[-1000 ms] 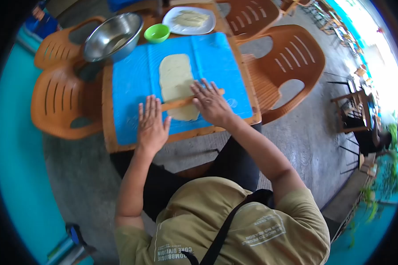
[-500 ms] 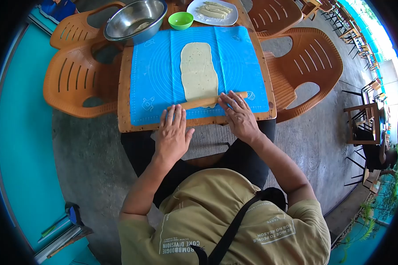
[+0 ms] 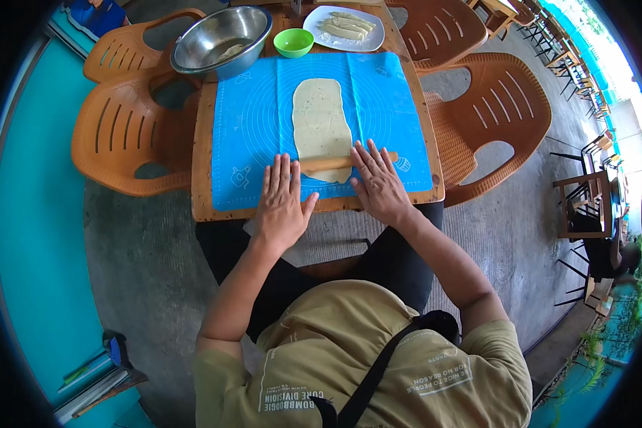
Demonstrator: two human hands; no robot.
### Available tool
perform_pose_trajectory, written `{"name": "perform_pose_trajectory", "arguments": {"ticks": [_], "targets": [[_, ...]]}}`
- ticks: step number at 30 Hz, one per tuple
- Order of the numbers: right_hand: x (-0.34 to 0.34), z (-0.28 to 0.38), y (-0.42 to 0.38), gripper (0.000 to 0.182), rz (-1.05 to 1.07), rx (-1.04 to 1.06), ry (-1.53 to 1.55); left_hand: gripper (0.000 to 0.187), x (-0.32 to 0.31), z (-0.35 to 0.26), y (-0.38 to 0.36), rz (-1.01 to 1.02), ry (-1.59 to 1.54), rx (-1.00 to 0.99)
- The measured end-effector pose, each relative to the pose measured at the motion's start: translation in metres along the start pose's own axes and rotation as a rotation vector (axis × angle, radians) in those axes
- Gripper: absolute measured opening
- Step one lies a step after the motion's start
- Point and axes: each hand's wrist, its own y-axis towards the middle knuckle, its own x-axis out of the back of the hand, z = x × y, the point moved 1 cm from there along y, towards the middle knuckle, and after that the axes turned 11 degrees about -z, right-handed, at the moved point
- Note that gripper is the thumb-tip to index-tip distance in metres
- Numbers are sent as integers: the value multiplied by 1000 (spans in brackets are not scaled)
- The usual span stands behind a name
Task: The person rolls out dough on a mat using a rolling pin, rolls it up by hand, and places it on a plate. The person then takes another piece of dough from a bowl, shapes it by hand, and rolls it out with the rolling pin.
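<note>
A long flat sheet of dough (image 3: 321, 118) lies lengthwise on a blue silicone mat (image 3: 253, 128). Across its near end rests a wooden rolling pin (image 3: 328, 164), with a short strip of dough showing on my side of it. My left hand (image 3: 282, 200) lies flat with fingers stretched over the pin's left end. On the pin's right end my right hand (image 3: 381, 185) presses with open, slightly spread fingers. Neither hand wraps round the pin; the palms reach past the mat's near edge.
Behind the mat stand a large metal bowl (image 3: 221, 43) with some dough inside, a small green bowl (image 3: 293, 43) and a white plate (image 3: 367, 43) of dough strips. Orange chairs flank the wooden table (image 3: 202, 178), left (image 3: 132, 121) and right (image 3: 496, 114).
The rolling pin has moved slightly away from me along the dough, uncovering more of its near end. Both hands went forward with it. The view has shifted a little.
</note>
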Motion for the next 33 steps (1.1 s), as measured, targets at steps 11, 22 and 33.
{"name": "perform_pose_trajectory", "arguments": {"ticks": [11,22,33], "targets": [[-25,5,59,67,-42,7,-55,75,-32,35,97,164,90,171],[-55,2,101,69,83,54,-43,71,-25,45,102,-305,-5,75],[-93,-37,200,75,93,-118,-159,81,-25,5,-3,-42,-79,46]]}}
